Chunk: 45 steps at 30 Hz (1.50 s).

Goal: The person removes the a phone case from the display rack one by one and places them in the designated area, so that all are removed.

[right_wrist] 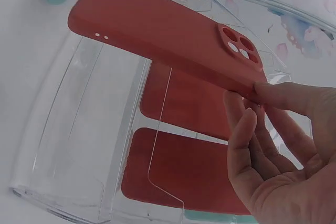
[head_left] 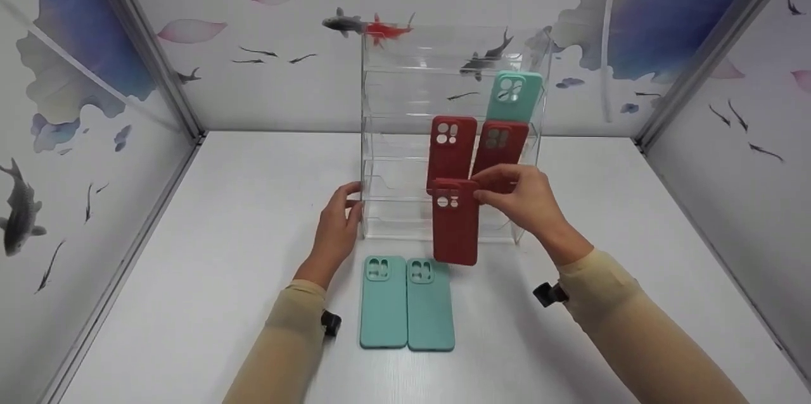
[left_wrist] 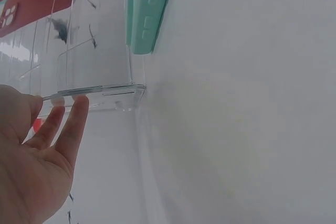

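My right hand (head_left: 523, 198) pinches a red phone case (head_left: 455, 227) by its upper right edge, near the camera cutouts. That case hangs upright in front of the lower tiers of a clear acrylic display rack (head_left: 396, 211). Behind it, another red phone case (head_left: 452, 149) stands in the rack, with one more red case (head_left: 502, 141) to its right, partly hidden by my right hand. On a higher tier stands a teal phone case (head_left: 521, 100). At the rack's left side, my left hand (left_wrist: 39, 163) holds the side panel's edge between thumb and fingers.
Two teal phone cases, a left one (head_left: 383, 309) and a right one (head_left: 431, 312), lie side by side on the white table (head_left: 253, 201) in front of the rack. Patterned panels (head_left: 266, 94) enclose the table at the back and both sides.
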Each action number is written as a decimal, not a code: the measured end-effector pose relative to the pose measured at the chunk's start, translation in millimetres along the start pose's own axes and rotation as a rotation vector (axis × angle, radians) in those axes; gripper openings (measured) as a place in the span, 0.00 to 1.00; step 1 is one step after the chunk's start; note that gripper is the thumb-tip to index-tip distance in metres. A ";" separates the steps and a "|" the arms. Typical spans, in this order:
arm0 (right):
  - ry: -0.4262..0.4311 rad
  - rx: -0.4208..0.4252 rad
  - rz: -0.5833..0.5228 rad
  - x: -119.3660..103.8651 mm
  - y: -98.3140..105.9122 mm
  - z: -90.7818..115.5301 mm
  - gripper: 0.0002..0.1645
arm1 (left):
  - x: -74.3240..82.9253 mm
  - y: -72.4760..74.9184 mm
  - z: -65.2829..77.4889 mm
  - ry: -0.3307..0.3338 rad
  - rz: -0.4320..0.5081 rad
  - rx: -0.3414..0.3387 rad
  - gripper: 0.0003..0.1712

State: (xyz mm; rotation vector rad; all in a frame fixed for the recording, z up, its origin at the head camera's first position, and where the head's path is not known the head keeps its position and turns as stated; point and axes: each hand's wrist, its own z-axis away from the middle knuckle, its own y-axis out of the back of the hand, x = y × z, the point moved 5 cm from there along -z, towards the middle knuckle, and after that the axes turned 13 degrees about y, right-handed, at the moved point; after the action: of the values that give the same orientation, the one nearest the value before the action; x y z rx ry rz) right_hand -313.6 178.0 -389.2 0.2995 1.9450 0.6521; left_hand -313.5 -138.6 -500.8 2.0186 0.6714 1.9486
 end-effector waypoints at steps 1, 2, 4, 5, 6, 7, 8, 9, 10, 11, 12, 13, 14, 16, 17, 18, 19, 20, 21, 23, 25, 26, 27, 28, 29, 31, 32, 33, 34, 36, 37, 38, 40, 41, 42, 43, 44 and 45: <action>-0.014 -0.015 0.005 1.8 0.5 0.5 0.14 | -0.1 0.2 -0.3 0.005 0.002 0.002 0.24; -0.027 -0.030 0.009 3.8 1.2 1.1 0.14 | -0.3 0.2 -0.3 0.009 0.005 0.001 0.24; -0.053 -0.060 0.013 8.2 2.9 3.7 0.14 | -0.4 0.0 -0.3 0.017 0.008 -0.002 0.24; -0.066 -0.074 0.013 10.8 4.0 5.3 0.14 | 0.1 -0.1 -0.1 0.019 0.006 -0.004 0.24; -0.083 -0.088 0.019 13.8 5.1 7.5 0.14 | 0.2 -0.1 -0.1 0.018 0.007 -0.005 0.24; -0.098 -0.102 0.019 16.6 6.1 9.7 0.15 | 0.8 0.0 -0.1 0.017 0.006 -0.006 0.24; -0.112 -0.113 0.019 19.6 7.2 12.1 0.15 | 1.5 0.1 -0.1 0.014 0.005 -0.008 0.24; -0.126 -0.123 0.018 22.7 8.1 14.5 0.15 | 1.7 0.1 -0.3 0.013 0.002 -0.008 0.24; -0.137 -0.131 0.016 26.0 8.9 16.9 0.15 | 1.9 0.2 -0.4 0.010 0.000 -0.009 0.24; -0.150 -0.139 0.015 29.3 9.4 19.2 0.15 | 1.9 0.3 -0.4 0.010 -0.003 -0.009 0.24; -0.160 -0.147 0.012 32.5 9.5 21.3 0.15 | 1.4 0.4 -0.7 0.011 -0.002 -0.010 0.24; -0.164 -0.153 0.009 35.5 9.5 23.1 0.15 | 1.4 0.5 -0.5 0.014 -0.004 -0.011 0.24; -0.167 -0.159 0.006 38.4 9.1 24.7 0.16 | 0.8 0.4 -0.5 0.015 -0.004 -0.010 0.24; -0.178 -0.171 -0.001 43.3 8.0 28.0 0.16 | 0.4 0.5 -0.2 0.020 -0.005 -0.012 0.24; -0.183 -0.177 -0.004 45.3 7.4 29.5 0.17 | 0.6 0.5 -0.2 0.022 -0.004 -0.013 0.24; -0.186 -0.185 -0.007 47.2 6.6 30.9 0.17 | 0.8 0.5 -0.1 0.023 -0.005 -0.013 0.24; -0.191 -0.193 -0.009 48.8 5.6 32.3 0.18 | 1.0 0.5 -0.1 0.023 -0.007 -0.012 0.24; -0.195 -0.201 -0.012 50.2 4.5 33.6 0.18 | 1.3 0.6 0.0 0.023 -0.007 -0.013 0.24; -0.201 -0.209 -0.015 51.7 3.3 35.0 0.18 | 1.6 0.8 0.0 0.024 -0.007 -0.014 0.23; -0.214 -0.228 -0.025 55.0 0.4 37.9 0.18 | 1.7 0.8 -0.3 0.022 -0.008 -0.014 0.23; -0.226 -0.245 -0.033 58.3 -2.8 40.9 0.18 | 1.7 1.0 -0.3 0.021 -0.011 -0.014 0.23; -0.231 -0.250 -0.038 60.0 -4.5 42.5 0.18 | 1.8 1.1 -0.3 0.020 -0.013 -0.015 0.23; -0.239 -0.254 -0.044 61.8 -6.2 44.2 0.18 | 1.7 1.2 -0.3 0.020 -0.014 -0.014 0.24; -0.244 -0.256 -0.049 63.4 -8.0 45.9 0.18 | 1.4 1.3 -0.3 0.022 -0.013 -0.016 0.24; -0.243 -0.261 -0.050 64.9 -9.9 47.4 0.18 | 1.2 1.4 -0.2 0.025 -0.013 -0.016 0.24; -0.241 -0.267 -0.057 68.2 -13.8 50.1 0.18 | 0.7 1.7 -0.2 0.031 -0.011 -0.016 0.24; -0.243 -0.267 -0.062 69.9 -15.5 51.5 0.18 | 0.7 1.8 -0.1 0.032 -0.010 -0.016 0.24; -0.245 -0.269 -0.066 71.9 -17.2 52.9 0.18 | 0.4 1.8 -0.2 0.035 -0.011 -0.014 0.24; -0.243 -0.273 -0.069 73.8 -18.8 54.2 0.18 | 0.2 1.9 -0.2 0.034 -0.008 -0.013 0.24; -0.243 -0.282 -0.073 78.1 -21.4 57.0 0.17 | 0.2 1.7 -0.3 0.026 -0.004 -0.010 0.24; -0.245 -0.283 -0.074 80.3 -22.4 58.4 0.17 | 0.2 1.4 -0.3 0.022 -0.003 -0.009 0.24; -0.250 -0.283 -0.075 82.5 -23.3 59.8 0.17 | 0.3 1.2 -0.5 0.018 -0.003 -0.010 0.24; -0.253 -0.291 -0.078 86.8 -25.5 62.5 0.17 | 0.6 0.7 -0.6 0.014 0.001 -0.009 0.24; -0.255 -0.292 -0.081 88.8 -26.8 63.6 0.17 | 0.5 0.5 -0.7 0.015 -0.002 -0.010 0.24; -0.259 -0.294 -0.084 90.7 -28.1 64.7 0.17 | 0.6 0.4 -0.6 0.018 -0.004 -0.009 0.24; -0.263 -0.295 -0.086 92.2 -29.5 65.5 0.17 | 0.7 0.3 -0.6 0.021 -0.006 -0.010 0.24; -0.268 -0.298 -0.087 93.4 -30.9 66.4 0.17 | 0.8 0.2 -0.7 0.024 -0.005 -0.011 0.24; -0.272 -0.301 -0.084 94.9 -32.2 67.1 0.17 | 0.9 0.2 -0.6 0.026 -0.003 -0.011 0.24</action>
State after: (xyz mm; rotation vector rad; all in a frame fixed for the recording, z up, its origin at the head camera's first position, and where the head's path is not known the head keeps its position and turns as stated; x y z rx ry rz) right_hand -294.2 217.5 -501.4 0.1102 1.5666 0.7937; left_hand -314.1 -138.4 -499.9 1.9876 0.6676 1.9755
